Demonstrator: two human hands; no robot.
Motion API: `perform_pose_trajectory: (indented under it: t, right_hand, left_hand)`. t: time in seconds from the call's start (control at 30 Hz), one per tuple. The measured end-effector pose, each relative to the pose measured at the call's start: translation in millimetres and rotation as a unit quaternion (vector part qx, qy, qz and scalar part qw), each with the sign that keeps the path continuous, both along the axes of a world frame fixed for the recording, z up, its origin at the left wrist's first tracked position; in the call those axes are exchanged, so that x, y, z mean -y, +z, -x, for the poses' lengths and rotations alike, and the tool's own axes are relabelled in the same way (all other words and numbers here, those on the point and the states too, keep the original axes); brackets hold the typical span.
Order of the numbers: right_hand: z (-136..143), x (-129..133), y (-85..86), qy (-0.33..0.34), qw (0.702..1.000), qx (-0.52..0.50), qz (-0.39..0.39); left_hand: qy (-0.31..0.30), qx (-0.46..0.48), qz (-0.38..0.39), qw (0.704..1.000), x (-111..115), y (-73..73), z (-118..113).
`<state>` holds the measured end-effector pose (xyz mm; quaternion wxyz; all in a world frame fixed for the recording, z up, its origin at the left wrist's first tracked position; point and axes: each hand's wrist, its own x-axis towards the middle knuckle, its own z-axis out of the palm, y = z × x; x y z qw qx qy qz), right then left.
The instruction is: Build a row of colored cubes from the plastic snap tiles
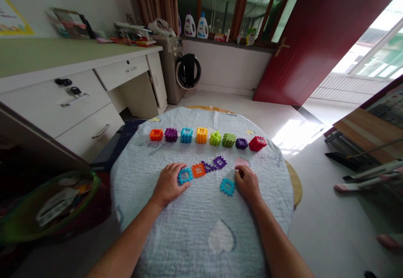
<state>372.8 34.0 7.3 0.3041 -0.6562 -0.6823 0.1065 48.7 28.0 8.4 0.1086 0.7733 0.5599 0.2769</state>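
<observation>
My left hand (170, 184) grips a blue square frame piece (185, 176) at the left end of a short chain. Beside that piece lie an orange window piece (199, 170), a purple triangular piece (209, 167) and a purple square piece (219, 162). To the right, my right hand (247, 181) rests on the cloth with its fingers curled, and what they hold, if anything, is hidden. A loose blue piece (227, 187) lies flat just left of it.
Several coloured block stacks stand in a row across the far part of the cloth-covered table (189, 236), from an orange one (156, 135) to a red one (257, 143). A green basket (91, 185) stands at the left, a washing machine (168, 64) behind.
</observation>
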Motion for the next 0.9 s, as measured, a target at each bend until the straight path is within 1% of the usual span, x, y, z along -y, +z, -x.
perform_pose_trajectory:
  t: [0.1,0.17,0.2,0.27,0.33,0.37,0.47,0.57,0.67,0.73,0.8,0.9]
  right_hand:
    - [0.2,-0.8,4.5,0.000,1.000,0.000,0.025]
    - [-0.4,-0.1,8.8,0.013,0.999,0.005,0.047]
    - [-0.6,1.0,11.5,0.028,0.998,0.010,0.060]
    - [-0.6,5.2,18.1,0.080,0.992,0.017,0.094]
    - [0.8,12.3,25.5,0.133,0.983,0.027,0.127]
    - [2.1,16.4,29.0,0.149,0.979,0.037,0.137]
    - [8.3,27.8,36.2,0.148,0.975,0.085,0.144]
    - [17.0,31.4,40.7,0.146,0.974,0.101,0.141]
    - [31.5,25.8,48.4,0.172,0.974,0.088,0.120]
    - [47.0,18.4,55.8,0.203,0.972,0.068,0.100]
    - [67.0,9.0,63.0,0.236,0.967,0.058,0.083]
    - [101.1,-7.6,68.6,0.264,0.959,0.078,0.064]
  left_hand:
    - [0.008,0.029,0.004,1.000,-1.7,0.4,0.9]
    - [0.010,0.046,0.004,0.999,-1.9,1.5,1.3]
    - [0.011,0.056,0.002,0.998,-1.7,2.2,1.4]
    - [0.022,0.082,-0.007,0.996,-1.1,3.4,1.8]
    - [0.047,0.115,-0.018,0.992,-0.6,4.3,2.7]
    - [0.062,0.134,-0.024,0.989,-0.6,4.5,3.6]
    - [0.110,0.200,-0.037,0.973,-1.1,4.4,7.7]
    - [0.171,0.252,-0.053,0.951,-1.6,4.5,13.5]
    - [0.238,0.263,-0.081,0.932,-1.3,5.7,18.7]
    - [0.267,0.267,-0.098,0.921,-1.3,6.5,20.9]
    - [0.280,0.272,-0.102,0.915,-1.8,6.6,21.7]
    - [0.277,0.272,-0.088,0.917,-3.4,5.2,21.5]
